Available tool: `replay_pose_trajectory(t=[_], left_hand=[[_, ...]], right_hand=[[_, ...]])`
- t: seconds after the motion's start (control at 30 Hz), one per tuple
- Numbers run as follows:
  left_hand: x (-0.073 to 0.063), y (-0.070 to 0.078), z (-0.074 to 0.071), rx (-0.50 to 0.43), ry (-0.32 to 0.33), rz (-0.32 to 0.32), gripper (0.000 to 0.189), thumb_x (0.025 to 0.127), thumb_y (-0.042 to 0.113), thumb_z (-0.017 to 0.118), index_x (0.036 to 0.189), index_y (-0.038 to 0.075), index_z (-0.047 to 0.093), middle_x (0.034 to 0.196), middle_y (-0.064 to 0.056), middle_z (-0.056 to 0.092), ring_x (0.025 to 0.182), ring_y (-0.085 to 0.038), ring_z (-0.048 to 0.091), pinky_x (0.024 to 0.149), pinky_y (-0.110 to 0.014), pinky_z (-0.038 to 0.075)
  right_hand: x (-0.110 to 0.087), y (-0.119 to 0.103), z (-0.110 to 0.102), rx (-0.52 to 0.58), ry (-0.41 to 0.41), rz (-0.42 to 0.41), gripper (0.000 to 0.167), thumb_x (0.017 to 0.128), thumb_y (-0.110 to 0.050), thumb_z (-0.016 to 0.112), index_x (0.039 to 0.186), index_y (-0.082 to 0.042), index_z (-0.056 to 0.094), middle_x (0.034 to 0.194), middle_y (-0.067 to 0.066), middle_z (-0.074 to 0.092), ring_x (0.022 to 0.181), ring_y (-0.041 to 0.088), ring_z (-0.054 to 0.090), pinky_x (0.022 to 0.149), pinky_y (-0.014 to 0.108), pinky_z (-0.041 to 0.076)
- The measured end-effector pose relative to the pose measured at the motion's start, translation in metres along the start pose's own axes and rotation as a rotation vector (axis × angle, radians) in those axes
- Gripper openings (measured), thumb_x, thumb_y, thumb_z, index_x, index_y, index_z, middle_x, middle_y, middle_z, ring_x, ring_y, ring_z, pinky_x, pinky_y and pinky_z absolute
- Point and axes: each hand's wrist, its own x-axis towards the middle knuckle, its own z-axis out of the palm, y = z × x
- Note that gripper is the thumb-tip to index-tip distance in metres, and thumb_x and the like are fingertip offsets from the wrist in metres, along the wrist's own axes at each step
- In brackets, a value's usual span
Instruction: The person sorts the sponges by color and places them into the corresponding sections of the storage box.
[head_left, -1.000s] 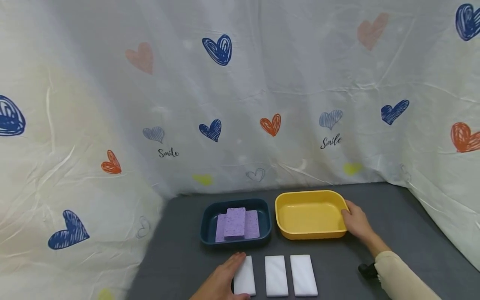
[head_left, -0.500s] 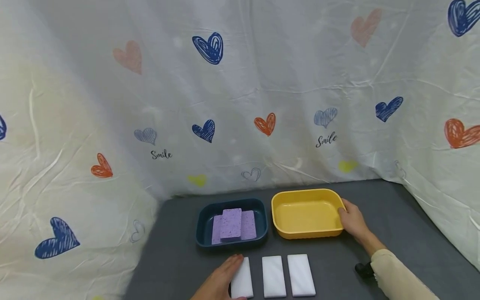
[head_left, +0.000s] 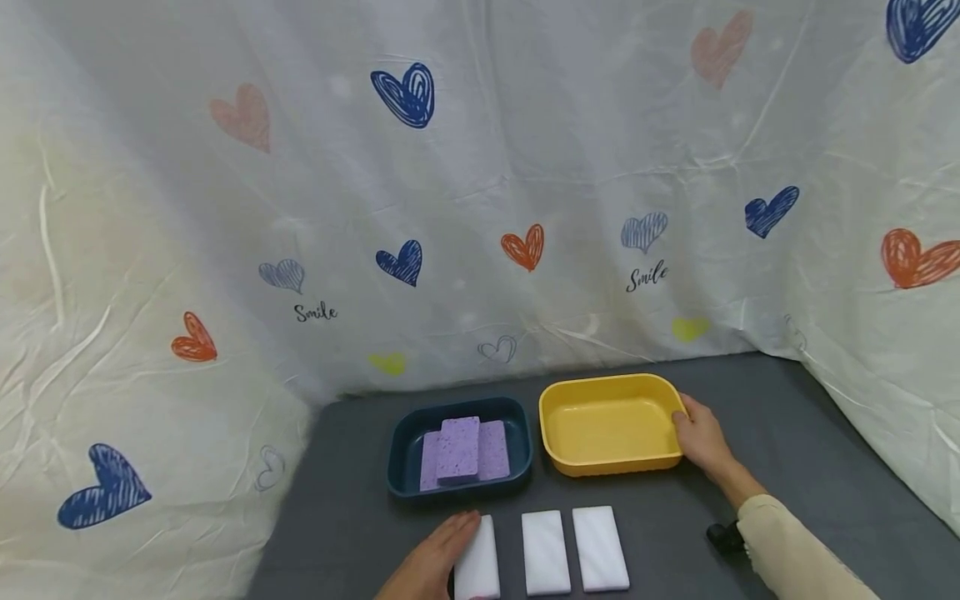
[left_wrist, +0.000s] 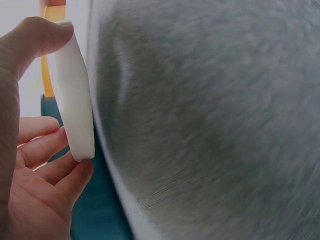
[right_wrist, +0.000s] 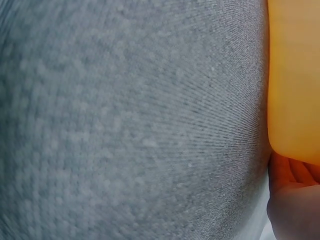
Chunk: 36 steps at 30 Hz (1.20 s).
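In the head view, the left hand (head_left: 431, 560) has the leftmost white block (head_left: 477, 558) in its grip, at the near side of the grey table (head_left: 341, 542). Whether the block touches the table cannot be told. The middle white block (head_left: 546, 553) lies just to its right, then the right white block (head_left: 601, 548). Beyond them the dark blue tray (head_left: 407, 457) carries three purple sponges (head_left: 458, 450), one stacked on the others. Beside it is the yellow tray (head_left: 609, 421) — its right end held by the right hand (head_left: 705, 437), its mouth facing up. The dark blue tray's near wall is close ahead of the leftmost block, so lifting over the rim looks safer than sliding forward; the gap to the middle block is narrow.

In the left wrist view, the grip pinches the block lengthwise, thumb at one end and fingers at the other. It looks like foam: light, a little springy, hardly fragile, probably not slippery. An end-to-end hold could bow it; the long sides should suit too.

In the right wrist view, fingers reach behind the yellow tray's end wall — likely thin, stiff, smooth plastic, best taken by the rim.
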Motion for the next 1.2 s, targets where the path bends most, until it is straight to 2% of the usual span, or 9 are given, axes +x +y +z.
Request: replay_pose_trajectory(t=[0.17, 0.33, 0.43, 0.57, 0.7, 0.87, 1.1, 1.2], left_hand=[[-0.001, 0.012, -0.01, 0.071, 0.037, -0.008, 0.108, 0.088, 0.071, 0.08, 0.162, -0.001, 0.047, 0.162, -0.02, 0.055, 0.146, -0.042, 0.056, 0.116, -0.056, 0.051], [0.007, 0.025, -0.022, 0.095, 0.064, 0.003, 0.102, 0.091, 0.065, 0.082, 0.167, 0.009, 0.044, 0.17, -0.011, 0.049, 0.151, -0.033, 0.054, 0.116, -0.052, 0.051], [0.015, 0.033, -0.029, 0.085, 0.061, 0.009, 0.1, 0.092, 0.06, 0.083, 0.17, 0.015, 0.04, 0.173, -0.005, 0.045, 0.153, -0.028, 0.052, 0.116, -0.049, 0.05], [0.029, 0.041, -0.039, 0.131, 0.077, 0.05, 0.098, 0.091, 0.054, 0.086, 0.169, 0.016, 0.04, 0.173, -0.005, 0.045, 0.152, -0.027, 0.053, 0.116, -0.049, 0.051], [0.046, 0.049, -0.049, 0.188, 0.096, 0.091, 0.096, 0.091, 0.05, 0.088, 0.167, 0.012, 0.043, 0.172, -0.008, 0.046, 0.151, -0.03, 0.053, 0.117, -0.052, 0.05], [0.067, 0.058, -0.061, 0.202, 0.121, 0.142, 0.095, 0.09, 0.046, 0.089, 0.165, 0.009, 0.045, 0.171, -0.011, 0.046, 0.151, -0.033, 0.054, 0.115, -0.052, 0.051], [0.094, 0.074, -0.074, 0.233, 0.141, 0.149, 0.096, 0.091, 0.048, 0.087, 0.168, 0.014, 0.042, 0.175, -0.008, 0.042, 0.158, -0.032, 0.047, 0.117, -0.051, 0.049], [0.111, 0.083, -0.079, 0.261, 0.162, 0.178, 0.096, 0.091, 0.049, 0.088, 0.168, 0.011, 0.043, 0.173, -0.009, 0.043, 0.157, -0.032, 0.047, 0.119, -0.05, 0.048]], right_hand=[[0.0, -0.001, -0.001, 0.004, -0.006, -0.001, 0.053, 0.113, -0.009, 0.037, 0.163, 0.01, 0.039, 0.148, 0.036, 0.059, 0.112, 0.036, 0.068, 0.101, 0.054, 0.053], [0.002, -0.003, -0.005, 0.026, -0.032, 0.019, 0.053, 0.114, -0.011, 0.037, 0.164, 0.009, 0.038, 0.136, 0.032, 0.066, 0.092, 0.025, 0.069, 0.085, 0.04, 0.056], [0.003, -0.003, -0.005, 0.046, -0.035, 0.024, 0.052, 0.114, -0.01, 0.038, 0.163, 0.009, 0.04, 0.131, 0.03, 0.068, 0.085, 0.02, 0.068, 0.079, 0.033, 0.054], [0.004, -0.002, -0.005, 0.068, -0.031, 0.027, 0.051, 0.114, -0.008, 0.039, 0.162, 0.009, 0.042, 0.129, 0.029, 0.069, 0.084, 0.019, 0.068, 0.077, 0.032, 0.054], [0.004, -0.003, -0.005, 0.084, -0.03, 0.031, 0.052, 0.113, -0.008, 0.039, 0.162, 0.009, 0.041, 0.13, 0.029, 0.069, 0.085, 0.021, 0.068, 0.077, 0.033, 0.055], [0.006, -0.004, -0.007, 0.081, -0.027, 0.017, 0.052, 0.113, -0.009, 0.039, 0.162, 0.009, 0.041, 0.134, 0.03, 0.068, 0.088, 0.021, 0.069, 0.081, 0.035, 0.055], [0.007, 0.0, -0.005, 0.094, -0.033, 0.018, 0.052, 0.113, -0.008, 0.039, 0.162, 0.011, 0.041, 0.134, 0.03, 0.068, 0.086, 0.02, 0.068, 0.082, 0.035, 0.056], [0.008, 0.001, -0.004, 0.098, -0.021, 0.018, 0.052, 0.112, -0.007, 0.04, 0.161, 0.011, 0.042, 0.132, 0.029, 0.068, 0.085, 0.021, 0.069, 0.08, 0.034, 0.056]])
